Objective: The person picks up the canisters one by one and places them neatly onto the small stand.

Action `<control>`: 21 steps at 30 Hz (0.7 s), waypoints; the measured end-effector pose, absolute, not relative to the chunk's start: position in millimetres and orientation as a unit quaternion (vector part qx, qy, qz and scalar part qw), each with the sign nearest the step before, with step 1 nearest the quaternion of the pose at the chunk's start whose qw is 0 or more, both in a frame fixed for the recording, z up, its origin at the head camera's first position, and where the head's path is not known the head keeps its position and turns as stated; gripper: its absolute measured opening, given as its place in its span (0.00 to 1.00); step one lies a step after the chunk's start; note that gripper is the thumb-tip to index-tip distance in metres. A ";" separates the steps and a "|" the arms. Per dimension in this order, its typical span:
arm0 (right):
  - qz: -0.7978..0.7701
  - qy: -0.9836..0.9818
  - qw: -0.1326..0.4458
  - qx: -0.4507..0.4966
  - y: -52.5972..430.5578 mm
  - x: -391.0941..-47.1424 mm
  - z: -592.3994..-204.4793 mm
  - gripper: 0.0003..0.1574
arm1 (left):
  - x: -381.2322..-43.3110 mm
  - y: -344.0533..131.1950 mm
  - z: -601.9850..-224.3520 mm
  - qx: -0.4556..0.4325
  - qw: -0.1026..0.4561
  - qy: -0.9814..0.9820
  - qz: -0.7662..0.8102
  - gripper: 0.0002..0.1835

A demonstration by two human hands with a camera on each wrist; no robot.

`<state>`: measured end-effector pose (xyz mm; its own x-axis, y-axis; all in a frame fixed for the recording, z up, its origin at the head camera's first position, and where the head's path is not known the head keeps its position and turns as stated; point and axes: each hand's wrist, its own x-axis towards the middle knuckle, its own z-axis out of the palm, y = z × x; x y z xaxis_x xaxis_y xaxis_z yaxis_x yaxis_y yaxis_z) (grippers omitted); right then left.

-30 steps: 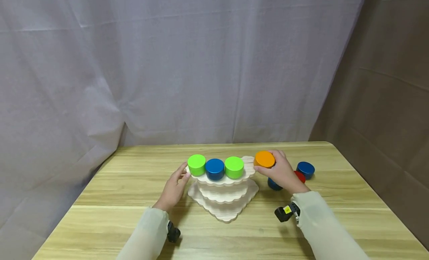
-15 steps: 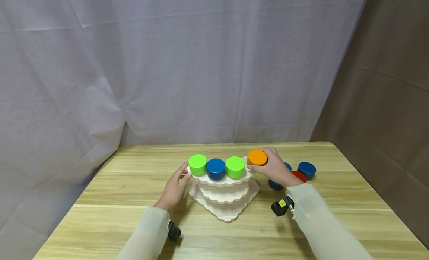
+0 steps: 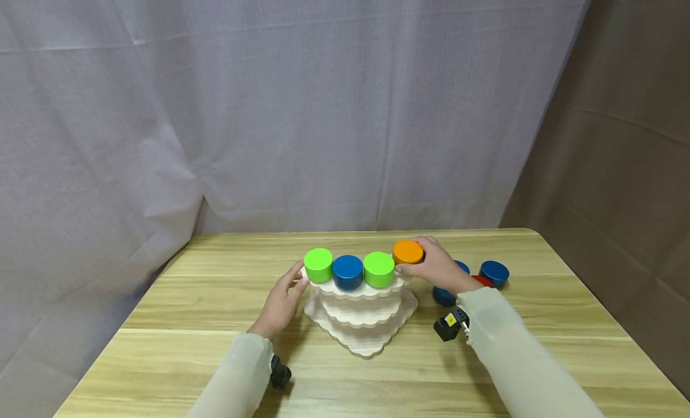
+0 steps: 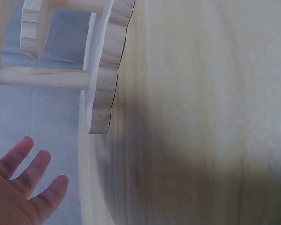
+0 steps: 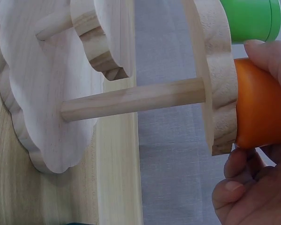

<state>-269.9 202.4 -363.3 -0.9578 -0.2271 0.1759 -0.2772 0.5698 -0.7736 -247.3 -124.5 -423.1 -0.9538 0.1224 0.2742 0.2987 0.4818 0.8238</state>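
A pale wooden tiered stand (image 3: 362, 341) with scalloped shelves is in the middle of the table. Along its top shelf run a green tin (image 3: 318, 264), a blue tin (image 3: 347, 272) and a second green tin (image 3: 379, 270). My right hand (image 3: 438, 268) grips an orange tin (image 3: 407, 251) by its sides at the shelf's right end; in the right wrist view the orange tin's base (image 5: 246, 105) meets the shelf. At the left end, my left hand (image 3: 280, 301) holds the shelf edge between thumb and forefinger, its other fingers (image 4: 54, 194) spread loosely.
Several tins lie on the table right of the stand, partly behind my right forearm: a blue tin (image 3: 494, 274), a red tin (image 3: 483, 281) and another blue tin (image 3: 444, 296). Grey cloth (image 3: 302, 118) hangs behind the table's far edge, brown cloth (image 3: 620, 166) at the right.
My right hand has carried the orange tin left from beyond the stand's right end onto the top shelf beside the green tin. The left hand has stayed at the shelf's left end.
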 end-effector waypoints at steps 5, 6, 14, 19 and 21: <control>0.444 -0.885 0.020 0.141 200.7 -269.3 -361.4 0.40 | -247.3 -124.1 -422.6 -0.123 0.089 -0.858 -0.491 0.26; 0.443 -0.885 0.018 0.139 200.2 -269.0 -360.9 0.42 | -247.2 -124.1 -422.5 -0.125 0.091 -0.858 -0.490 0.26; 0.423 -0.895 0.026 0.142 198.1 -265.0 -357.6 0.48 | -248.0 -123.5 -423.2 -0.124 0.088 -0.856 -0.495 0.26; 0.386 -0.909 0.050 0.151 198.4 -259.2 -357.1 0.49 | -247.4 -123.7 -423.5 -0.123 0.088 -0.856 -0.494 0.26; 0.370 -0.914 0.059 0.155 198.3 -255.9 -357.3 0.50 | -247.1 -124.0 -423.9 -0.122 0.088 -0.857 -0.493 0.26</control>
<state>-255.9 198.3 -357.3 -0.9450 -0.2397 0.2225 -0.3269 0.6782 -0.6581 -247.1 -124.0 -423.9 -0.9550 0.1219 0.2705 0.2951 0.4834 0.8241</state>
